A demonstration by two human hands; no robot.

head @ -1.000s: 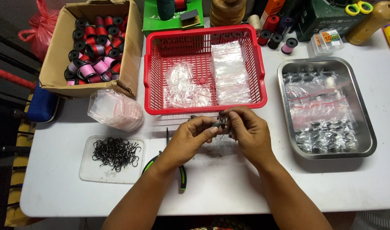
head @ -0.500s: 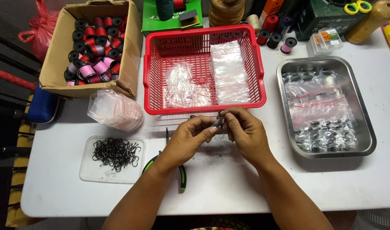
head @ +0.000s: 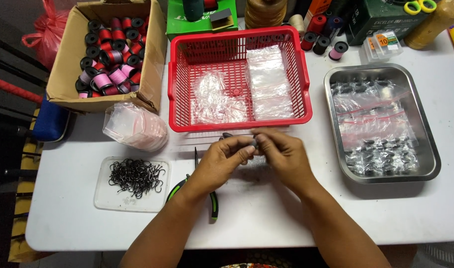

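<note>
The small dark piece [head: 252, 144] sits between our two hands, just in front of the near wall of the red basket [head: 239, 123], and we cannot tell exactly what it is because the fingers cover most of it. Our left hand [head: 226, 161] pinches it with narrow fingers from one side, and our right hand [head: 281, 155] closes on it from the other side, so both hands are touching each other over the white table [head: 266, 213].

The piece is very small, so we think it may slip out of the pinch if one hand relaxes; then it could roll on the table or fall off the near edge. Just under our left wrist lie the green-handled pliers [head: 207, 186], with the tip pointing toward the fingers, and an elbow move could push them. Further to the left of the left hand stands the clear lid with black hooks [head: 136, 177]; a careless sweep there may scatter the hooks or prick the skin. To the right of the right hand, the steel tray [head: 425, 124] holds filled bags, well apart.
</note>
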